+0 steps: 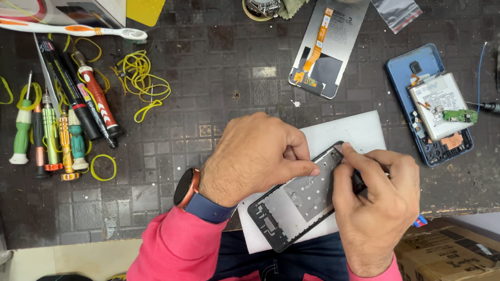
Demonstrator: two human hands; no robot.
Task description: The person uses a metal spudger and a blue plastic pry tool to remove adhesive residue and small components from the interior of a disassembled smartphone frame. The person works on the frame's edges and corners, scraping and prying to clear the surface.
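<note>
A black phone middle frame [296,202] lies tilted on a white sheet [355,132] at the near edge of the dark work mat. My left hand [250,157], with a watch on its wrist, presses down on the frame's upper left side. My right hand [377,200] grips the frame's right edge, thumb and forefinger pinching at its top corner [339,148]. Whether a small tool sits between those fingers cannot be made out.
A blue phone back [429,106] with battery and loose board lies at the right. A display panel [327,43] with orange flex lies at the back. Screwdrivers [56,136], pens, a toothbrush [69,29] and yellow rubber bands [140,78] sit left. A cardboard box [459,255] stands lower right.
</note>
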